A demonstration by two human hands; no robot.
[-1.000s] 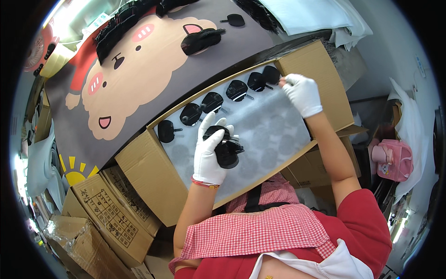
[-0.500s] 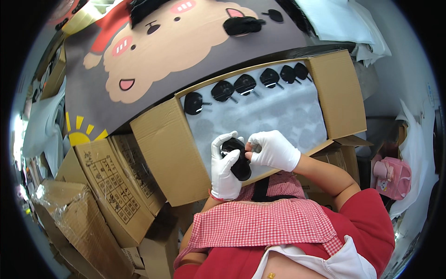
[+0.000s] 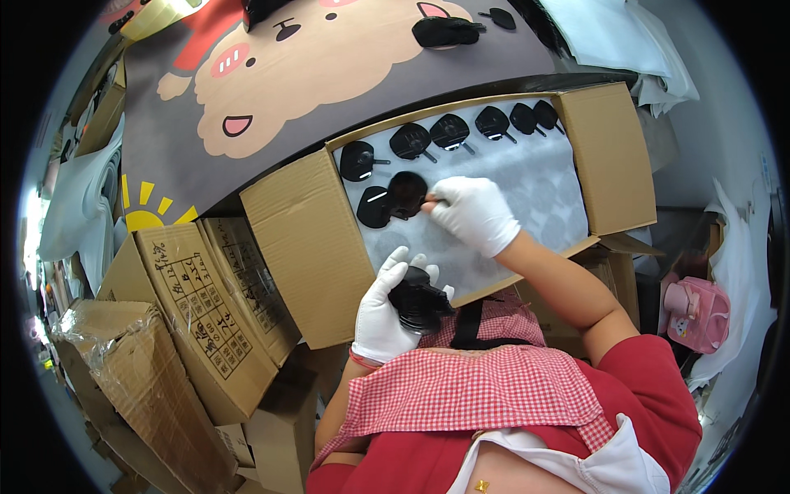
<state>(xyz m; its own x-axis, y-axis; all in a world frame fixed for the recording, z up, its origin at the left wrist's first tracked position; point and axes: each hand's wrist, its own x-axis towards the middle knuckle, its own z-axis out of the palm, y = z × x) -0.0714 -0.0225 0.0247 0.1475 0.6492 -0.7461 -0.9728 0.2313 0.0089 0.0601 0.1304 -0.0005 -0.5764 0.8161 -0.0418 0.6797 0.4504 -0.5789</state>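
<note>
My left hand (image 3: pixel 385 317), in a white glove, is closed around a stack of glossy black lens-shaped pieces with short stems (image 3: pixel 418 301) near the carton's front edge. In my right hand (image 3: pixel 476 216), gloved with bare fingertips, the stem of one black lens-shaped piece (image 3: pixel 406 193) is pinched. That piece is just above or on the white sheet (image 3: pixel 510 177) inside the open carton (image 3: pixel 300 251). Beside it, to the left and partly overlapped, lies another black piece (image 3: pixel 373 207). Several more pieces (image 3: pixel 410 142) lie in a row along the far side, stems pointing right and nearer.
Behind the carton is a table with a cartoon-printed cover (image 3: pixel 304 90), bearing a black bundle (image 3: pixel 447 32) and a loose black piece (image 3: pixel 499 18). Other cardboard boxes (image 3: pixel 206 288) stand at the left. A pink bag (image 3: pixel 698 313) is at the right.
My right hand has moved away from the left hand, up and over the sheet, with a black piece. Another piece now lies below the row's left end. My left hand has shifted slightly left.
</note>
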